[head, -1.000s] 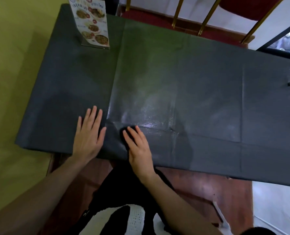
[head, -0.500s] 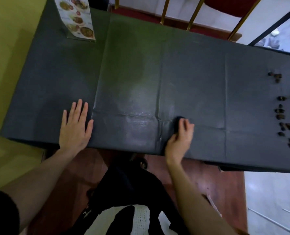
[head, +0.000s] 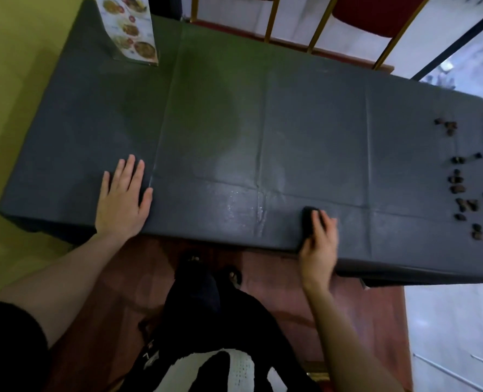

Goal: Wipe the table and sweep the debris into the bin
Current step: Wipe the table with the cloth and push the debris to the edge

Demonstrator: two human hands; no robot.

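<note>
A long table under a dark grey cloth (head: 234,114) fills the view. My left hand (head: 123,196) lies flat and open on the cloth near the front left edge. My right hand (head: 319,241) presses a small dark wiping cloth (head: 308,219) onto the table at its front edge, right of centre. A wet sheen (head: 234,205) marks the surface between my hands. Several small brown bits of debris (head: 460,188) are scattered near the table's right end, well to the right of my right hand. No bin is in view.
A standing menu card (head: 132,32) is at the far left corner. Red chairs with gold legs (head: 319,21) stand behind the table. A yellow wall (head: 14,80) runs along the left. My legs and the red-brown floor (head: 138,278) are below the front edge.
My right hand has slid the wiping cloth to the right along the front edge, from beside my left hand to right of centre. The left hand stays flat in place.
</note>
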